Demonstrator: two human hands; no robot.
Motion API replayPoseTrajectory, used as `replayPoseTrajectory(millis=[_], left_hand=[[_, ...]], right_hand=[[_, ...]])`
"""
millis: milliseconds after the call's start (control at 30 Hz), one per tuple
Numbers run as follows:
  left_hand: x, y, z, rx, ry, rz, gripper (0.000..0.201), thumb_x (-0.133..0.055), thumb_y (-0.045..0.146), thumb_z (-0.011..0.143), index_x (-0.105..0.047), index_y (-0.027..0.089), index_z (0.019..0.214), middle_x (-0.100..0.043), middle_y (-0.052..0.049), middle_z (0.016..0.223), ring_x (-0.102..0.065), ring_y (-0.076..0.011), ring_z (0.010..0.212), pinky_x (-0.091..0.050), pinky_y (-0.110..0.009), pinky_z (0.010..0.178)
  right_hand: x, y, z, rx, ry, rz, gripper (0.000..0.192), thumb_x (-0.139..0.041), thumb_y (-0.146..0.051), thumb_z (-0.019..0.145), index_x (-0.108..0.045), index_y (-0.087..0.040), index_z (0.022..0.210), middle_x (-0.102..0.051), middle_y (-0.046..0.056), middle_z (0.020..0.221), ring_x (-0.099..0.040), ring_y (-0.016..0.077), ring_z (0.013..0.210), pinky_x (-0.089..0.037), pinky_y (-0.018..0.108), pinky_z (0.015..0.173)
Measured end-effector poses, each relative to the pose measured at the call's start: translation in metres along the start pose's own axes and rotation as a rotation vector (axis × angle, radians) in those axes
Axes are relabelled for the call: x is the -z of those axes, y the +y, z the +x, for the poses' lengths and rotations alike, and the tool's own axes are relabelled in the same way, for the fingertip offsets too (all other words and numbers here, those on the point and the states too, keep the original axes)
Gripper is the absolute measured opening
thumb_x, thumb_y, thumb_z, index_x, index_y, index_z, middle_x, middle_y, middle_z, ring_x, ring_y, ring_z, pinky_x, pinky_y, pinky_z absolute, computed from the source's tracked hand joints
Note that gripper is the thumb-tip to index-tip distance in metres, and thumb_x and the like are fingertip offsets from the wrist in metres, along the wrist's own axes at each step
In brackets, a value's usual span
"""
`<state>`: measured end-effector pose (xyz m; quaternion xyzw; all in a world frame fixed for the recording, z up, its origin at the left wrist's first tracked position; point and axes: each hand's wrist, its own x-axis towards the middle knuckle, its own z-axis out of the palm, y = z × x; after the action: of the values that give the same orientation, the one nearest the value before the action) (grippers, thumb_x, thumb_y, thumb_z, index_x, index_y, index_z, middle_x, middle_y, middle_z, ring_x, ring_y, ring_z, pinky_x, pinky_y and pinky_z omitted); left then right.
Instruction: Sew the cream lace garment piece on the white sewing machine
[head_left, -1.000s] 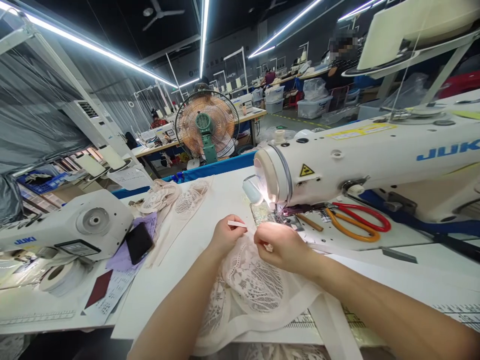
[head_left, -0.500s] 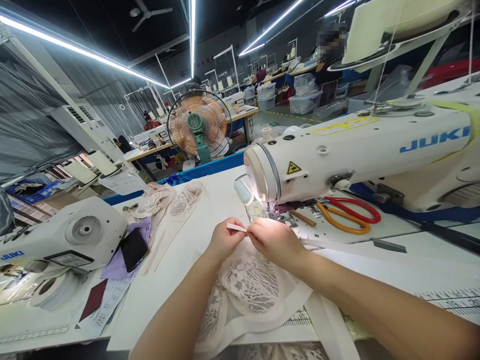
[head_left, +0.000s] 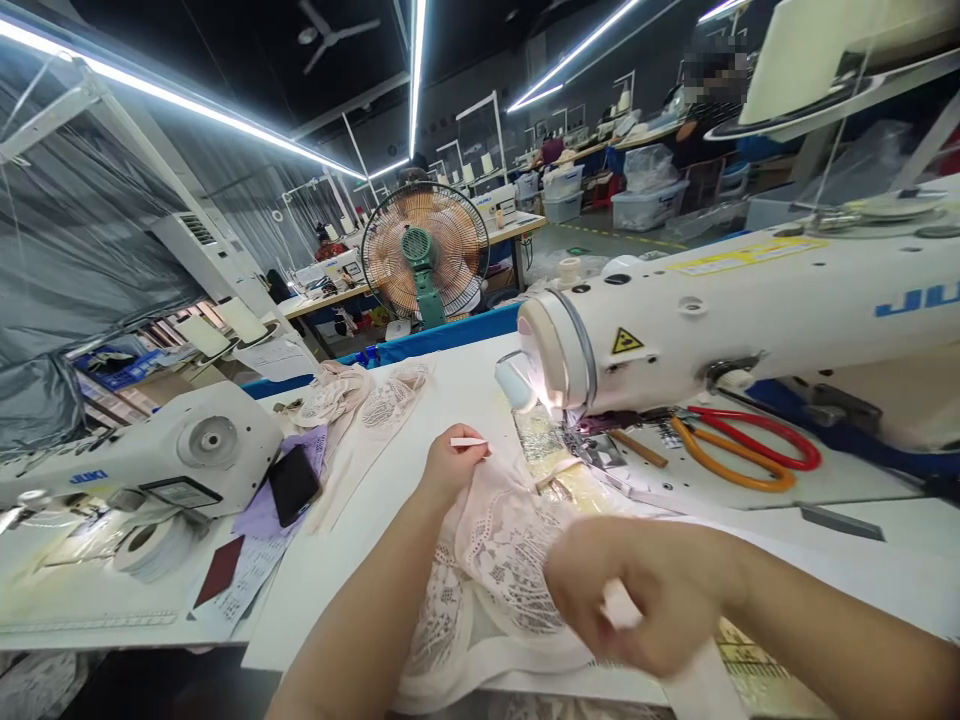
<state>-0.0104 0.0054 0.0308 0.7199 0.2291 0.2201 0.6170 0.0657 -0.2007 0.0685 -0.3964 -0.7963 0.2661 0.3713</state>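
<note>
A pale pink lace bra [head_left: 517, 555] lies on the white table in front of me. My left hand [head_left: 454, 465] is pinched closed near the upper tip of its cup, and a short, narrow light strip [head_left: 468, 442] shows between thumb and fingers. My right hand [head_left: 637, 590] is curled above the right side of the cup. Motion smears its fingers, so I cannot tell whether they hold or touch anything. A wide pale band [head_left: 701, 685] runs below that hand to the table's front edge.
At the right stands a sewing machine [head_left: 645, 330], its lamp lit. Scissors with red and orange handles [head_left: 731, 455] lie beside it. Another bra [head_left: 390, 400], a black phone [head_left: 293, 485] and a second sewing machine [head_left: 202, 455] are at the left. Behind the table is a fan [head_left: 425, 250].
My right hand has come away from my left and moved down and right over the bra. My left hand keeps its pinch. The view has turned slightly left.
</note>
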Motion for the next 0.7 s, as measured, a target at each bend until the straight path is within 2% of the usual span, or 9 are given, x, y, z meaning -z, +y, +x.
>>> replayPoseTrajectory(millis=[67, 100, 133, 200, 267, 333, 433, 533, 700], left_hand=[[0.001, 0.002, 0.0, 0.023, 0.005, -0.038, 0.014, -0.064, 0.026, 0.061, -0.055, 0.017, 0.066, -0.058, 0.001, 0.064, -0.056, -0.0132, 0.068, -0.044, -0.026, 0.066], [0.001, 0.003, 0.0, 0.03, 0.004, -0.054, 0.015, -0.064, 0.026, 0.06, -0.055, 0.017, 0.066, -0.059, 0.001, 0.065, -0.057, -0.0132, 0.068, -0.045, -0.026, 0.066], [0.0, 0.004, -0.001, 0.034, 0.0, -0.068, 0.015, -0.064, 0.026, 0.06, -0.055, 0.016, 0.066, -0.059, 0.0, 0.066, -0.057, -0.0131, 0.068, -0.045, -0.026, 0.066], [-0.002, 0.007, -0.002, 0.037, -0.013, -0.09, 0.014, -0.064, 0.025, 0.06, -0.054, 0.016, 0.065, -0.061, -0.001, 0.068, -0.057, -0.0128, 0.067, -0.044, -0.025, 0.065], [-0.004, 0.009, -0.004, 0.037, -0.03, -0.099, 0.013, -0.063, 0.024, 0.061, -0.054, 0.016, 0.066, -0.061, -0.001, 0.067, -0.058, -0.0129, 0.066, -0.043, -0.023, 0.062], [-0.006, 0.011, -0.006, 0.035, -0.051, -0.095, 0.012, -0.063, 0.023, 0.061, -0.054, 0.016, 0.066, -0.059, 0.0, 0.063, -0.057, -0.0127, 0.064, -0.041, -0.022, 0.058], [-0.011, 0.014, -0.011, 0.03, -0.088, -0.079, 0.01, -0.063, 0.021, 0.061, -0.054, 0.016, 0.065, -0.057, 0.001, 0.06, -0.056, -0.0123, 0.062, -0.04, -0.021, 0.056], [-0.016, 0.017, -0.016, 0.032, -0.125, -0.067, 0.009, -0.063, 0.019, 0.06, -0.055, 0.016, 0.064, -0.056, 0.002, 0.059, -0.055, -0.0118, 0.061, -0.04, -0.022, 0.056], [-0.018, 0.018, -0.019, 0.081, -0.155, -0.079, 0.013, -0.065, 0.02, 0.058, -0.054, 0.016, 0.065, -0.055, 0.002, 0.055, -0.053, -0.011, 0.057, -0.041, -0.022, 0.055]], right_hand=[[0.0, -0.006, -0.002, 0.061, -0.155, 0.171, 0.033, -0.047, -0.036, 0.089, -0.058, -0.021, 0.062, -0.067, 0.001, 0.077, -0.063, 0.0085, 0.07, -0.046, 0.017, 0.062], [-0.001, -0.005, -0.002, 0.064, -0.163, 0.186, 0.037, -0.048, -0.037, 0.089, -0.054, -0.021, 0.056, -0.068, 0.001, 0.079, -0.063, 0.0089, 0.072, -0.046, 0.017, 0.063], [-0.002, 0.0, -0.001, 0.034, -0.107, 0.139, 0.04, -0.05, -0.036, 0.089, -0.05, -0.021, 0.052, -0.067, 0.001, 0.078, -0.062, 0.0091, 0.07, -0.046, 0.018, 0.062], [-0.006, 0.016, 0.002, -0.113, 0.156, -0.14, 0.037, -0.054, -0.031, 0.086, -0.045, -0.02, 0.051, -0.063, -0.001, 0.067, -0.058, 0.0092, 0.06, -0.043, 0.02, 0.055], [-0.009, 0.035, 0.005, -0.271, 0.456, -0.474, 0.02, -0.055, -0.025, 0.082, -0.051, -0.021, 0.063, -0.058, -0.003, 0.061, -0.052, 0.0098, 0.052, -0.038, 0.021, 0.049], [-0.01, 0.052, 0.007, -0.361, 0.661, -0.66, 0.004, -0.053, -0.022, 0.08, -0.056, -0.02, 0.08, -0.059, -0.001, 0.069, -0.052, 0.0117, 0.055, -0.038, 0.023, 0.052], [-0.012, 0.065, 0.011, -0.394, 0.777, -0.715, 0.013, -0.052, -0.025, 0.08, -0.057, -0.017, 0.09, -0.06, 0.005, 0.08, -0.054, 0.0159, 0.065, -0.038, 0.026, 0.057], [-0.015, 0.068, 0.015, -0.41, 0.835, -0.745, 0.014, -0.054, -0.03, 0.08, -0.058, -0.018, 0.085, -0.06, 0.007, 0.08, -0.054, 0.0192, 0.071, -0.036, 0.027, 0.057], [-0.014, 0.072, 0.016, -0.361, 0.845, -0.631, 0.015, -0.044, -0.016, 0.081, -0.058, -0.019, 0.086, -0.063, 0.003, 0.072, -0.058, 0.015, 0.065, -0.042, 0.024, 0.056]])
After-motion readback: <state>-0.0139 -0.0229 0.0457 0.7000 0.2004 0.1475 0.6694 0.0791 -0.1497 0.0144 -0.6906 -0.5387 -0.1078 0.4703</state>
